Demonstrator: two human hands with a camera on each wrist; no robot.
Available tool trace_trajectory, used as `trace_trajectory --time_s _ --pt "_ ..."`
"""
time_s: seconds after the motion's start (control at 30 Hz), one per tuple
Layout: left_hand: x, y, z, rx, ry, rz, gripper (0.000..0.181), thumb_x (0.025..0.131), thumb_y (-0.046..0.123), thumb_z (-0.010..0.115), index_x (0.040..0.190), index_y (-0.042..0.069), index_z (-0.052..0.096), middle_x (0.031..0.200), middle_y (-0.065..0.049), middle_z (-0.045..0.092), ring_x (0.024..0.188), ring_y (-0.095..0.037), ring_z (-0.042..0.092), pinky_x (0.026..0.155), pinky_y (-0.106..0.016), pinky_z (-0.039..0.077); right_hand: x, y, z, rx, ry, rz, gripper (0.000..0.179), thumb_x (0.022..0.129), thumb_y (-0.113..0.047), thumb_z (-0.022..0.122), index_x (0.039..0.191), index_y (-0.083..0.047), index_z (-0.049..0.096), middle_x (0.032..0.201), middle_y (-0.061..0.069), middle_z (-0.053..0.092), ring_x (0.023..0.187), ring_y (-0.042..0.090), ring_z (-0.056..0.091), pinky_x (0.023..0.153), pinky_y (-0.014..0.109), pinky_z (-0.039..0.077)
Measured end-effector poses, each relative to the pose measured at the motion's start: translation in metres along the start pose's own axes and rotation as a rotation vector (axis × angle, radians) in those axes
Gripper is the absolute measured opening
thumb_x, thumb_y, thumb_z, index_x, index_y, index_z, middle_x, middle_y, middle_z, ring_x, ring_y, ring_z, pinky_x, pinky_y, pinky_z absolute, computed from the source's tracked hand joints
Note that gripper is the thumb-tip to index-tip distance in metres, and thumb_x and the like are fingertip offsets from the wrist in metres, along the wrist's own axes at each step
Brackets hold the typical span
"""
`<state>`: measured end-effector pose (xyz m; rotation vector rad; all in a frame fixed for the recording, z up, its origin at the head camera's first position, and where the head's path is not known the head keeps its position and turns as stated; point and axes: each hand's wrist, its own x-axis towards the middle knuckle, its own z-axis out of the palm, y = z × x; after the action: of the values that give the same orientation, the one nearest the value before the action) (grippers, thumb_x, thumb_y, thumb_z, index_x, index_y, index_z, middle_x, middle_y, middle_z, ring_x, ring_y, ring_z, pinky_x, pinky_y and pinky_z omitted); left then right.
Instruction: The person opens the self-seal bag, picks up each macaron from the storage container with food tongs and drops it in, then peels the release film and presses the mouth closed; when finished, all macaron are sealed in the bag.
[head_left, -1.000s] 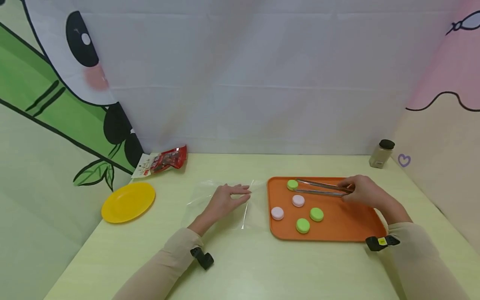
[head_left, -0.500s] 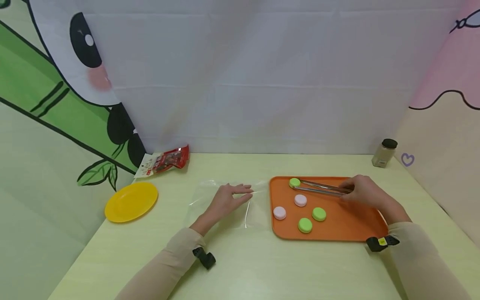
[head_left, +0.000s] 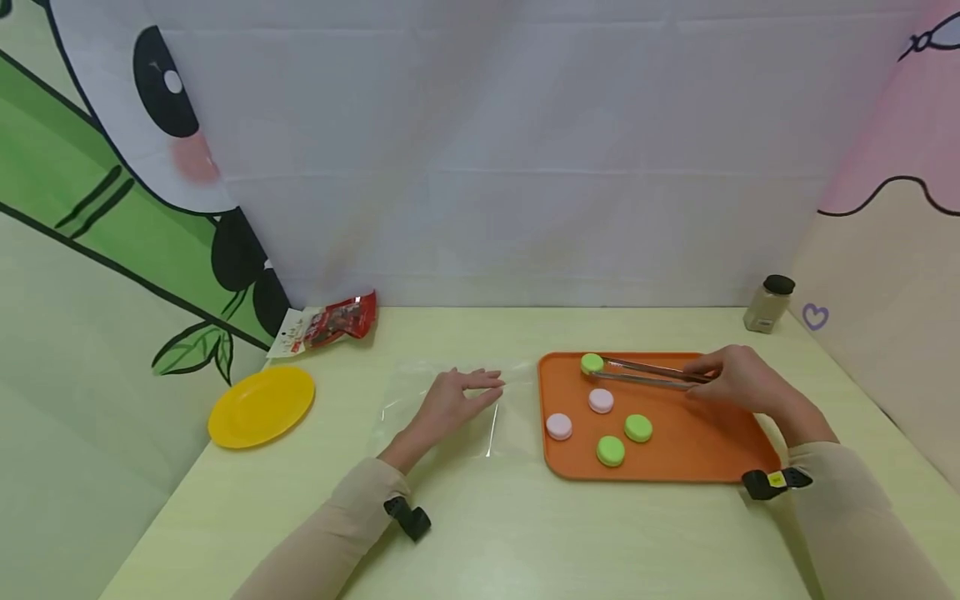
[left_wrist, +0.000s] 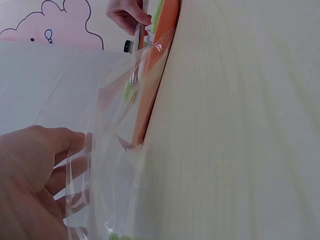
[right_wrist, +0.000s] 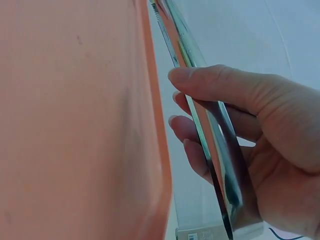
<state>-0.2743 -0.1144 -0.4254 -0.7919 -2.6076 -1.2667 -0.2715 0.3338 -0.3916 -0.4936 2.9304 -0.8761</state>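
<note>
My right hand [head_left: 738, 383] holds metal tongs [head_left: 652, 372] over the orange tray [head_left: 705, 450], thumb on one side and fingers on the other. The tong tips lie on either side of a green macaron [head_left: 592, 363] at the tray's far left corner; whether they grip it I cannot tell. Two pink macarons [head_left: 601, 401] and two more green macarons [head_left: 638, 428] lie on the tray. With extended, slightly bent fingers, my left hand [head_left: 457, 404] touches a clear plastic bag [left_wrist: 117, 165]. Its film covers the fingertips in the left wrist view, where a green patch [left_wrist: 120, 236] shows at the bottom.
On the left of the table is a yellow plate [head_left: 262, 408]. Behind it lies a red and white packet [head_left: 330, 325]. A jar with a black lid [head_left: 768, 304] stands at the back right, near the wall. The bag lies beside the tray's left edge.
The gap between the tong tips has narrowed around the far green macaron. My right hand has shifted slightly right and away from me. My left hand has stayed nearly still.
</note>
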Motion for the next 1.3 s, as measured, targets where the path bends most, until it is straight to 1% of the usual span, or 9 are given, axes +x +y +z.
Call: trace_trajectory --time_s 0.23,0.4,0.5,0.6,0.73,0.87,1.07,1.13,1.3 --pt "0.001 0.003 -0.003 0.009 0.019 0.0 0.021 0.092 0.016 0.074 0.109 0.006 0.079 0.117 -0.008 0.072 0.122 -0.029 0.061 0.113 -0.064 0.026 0.001 -0.016 0.004 0.061 -0.061 -0.061 0.037 0.084 -0.018 0.082 0.116 -0.002 0.075 0.106 0.006 0.074 0.094 0.022 0.064 0.078 0.027 0.054" --pt "0.0 0.003 -0.002 0.019 0.017 0.006 0.02 0.092 0.016 0.074 0.108 0.006 0.079 0.116 -0.007 0.072 0.12 -0.029 0.062 0.111 -0.064 0.028 0.004 -0.033 0.013 0.117 -0.119 -0.105 0.034 0.086 -0.016 0.08 0.117 -0.003 0.075 0.103 0.004 0.074 0.089 0.019 0.063 0.076 0.027 0.054" --pt "0.0 0.002 -0.001 0.016 0.018 0.006 0.02 0.091 0.016 0.074 0.108 0.006 0.079 0.116 -0.007 0.072 0.12 -0.029 0.062 0.111 -0.064 0.028 0.006 -0.042 0.021 0.134 -0.128 -0.138 0.032 0.085 -0.015 0.081 0.115 -0.005 0.076 0.1 0.003 0.075 0.084 0.018 0.063 0.073 0.027 0.053" --pt "0.0 0.001 0.0 0.025 0.023 0.014 0.02 0.092 0.016 0.073 0.108 0.006 0.079 0.116 -0.007 0.073 0.119 -0.029 0.063 0.111 -0.065 0.028 0.008 -0.051 0.03 0.091 -0.128 -0.174 0.032 0.084 -0.018 0.082 0.114 -0.009 0.077 0.099 -0.001 0.075 0.079 0.014 0.061 0.069 0.027 0.051" --pt "0.0 -0.001 0.0 0.037 0.025 0.03 0.021 0.094 0.017 0.072 0.109 0.005 0.078 0.116 -0.007 0.072 0.118 -0.03 0.063 0.109 -0.067 0.029 0.012 -0.064 0.042 0.004 -0.129 -0.214 0.033 0.085 -0.023 0.082 0.116 -0.014 0.077 0.098 -0.007 0.074 0.073 0.01 0.054 0.061 0.024 0.043" --pt "-0.001 -0.002 0.0 0.043 0.021 0.038 0.02 0.095 0.016 0.071 0.109 0.004 0.078 0.118 -0.007 0.072 0.118 -0.03 0.063 0.109 -0.067 0.029 0.018 -0.073 0.051 0.022 -0.147 -0.236 0.032 0.087 -0.021 0.079 0.118 -0.013 0.076 0.101 -0.006 0.074 0.069 0.01 0.051 0.056 0.024 0.039" --pt "-0.001 -0.002 -0.001 0.04 0.015 0.043 0.022 0.095 0.019 0.071 0.11 0.005 0.078 0.118 -0.007 0.071 0.118 -0.03 0.063 0.109 -0.067 0.029 0.019 -0.075 0.049 0.086 -0.162 -0.242 0.031 0.089 -0.018 0.078 0.119 -0.01 0.075 0.106 0.0 0.074 0.073 0.013 0.058 0.06 0.024 0.044" --pt "0.0 -0.001 -0.001 0.037 0.016 0.045 0.023 0.095 0.02 0.07 0.11 0.004 0.078 0.118 -0.007 0.072 0.119 -0.029 0.063 0.11 -0.067 0.028 0.019 -0.073 0.046 0.086 -0.154 -0.245 0.03 0.088 -0.016 0.079 0.116 -0.009 0.076 0.104 0.0 0.075 0.077 0.014 0.061 0.065 0.025 0.048" --pt "0.0 0.0 -0.001 0.031 0.022 0.031 0.022 0.095 0.019 0.07 0.11 0.005 0.078 0.118 -0.007 0.071 0.12 -0.029 0.062 0.11 -0.066 0.028 0.018 -0.068 0.039 0.046 -0.143 -0.223 0.029 0.086 -0.013 0.08 0.115 -0.005 0.076 0.103 0.001 0.074 0.08 0.015 0.062 0.067 0.028 0.05"
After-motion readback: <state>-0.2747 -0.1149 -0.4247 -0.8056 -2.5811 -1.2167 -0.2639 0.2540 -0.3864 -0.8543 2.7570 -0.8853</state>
